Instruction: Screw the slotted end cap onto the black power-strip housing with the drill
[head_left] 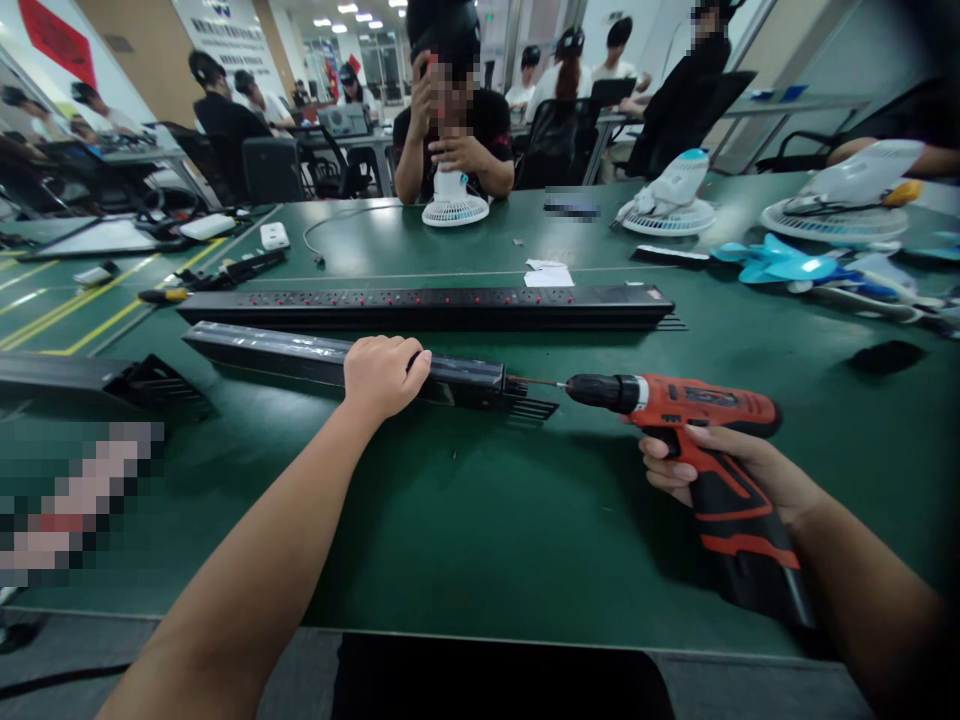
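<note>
My left hand (384, 375) is closed over the top of a long black power strip housing (285, 357) that lies flat on the green table (480, 520). My right hand (731, 470) grips the handle of a red and black cordless drill (701, 420). The drill's thin bit (536, 382) points left and touches the right end of the housing, next to a black comb-like end piece (529, 407).
A second long power strip (427, 305) with red switches lies just behind. Another black housing (105, 385) sits at the left. A yellow-handled screwdriver (165, 295), white desk fans (455, 200) and blue fan blades (776, 265) lie further off. Several people sit across the table.
</note>
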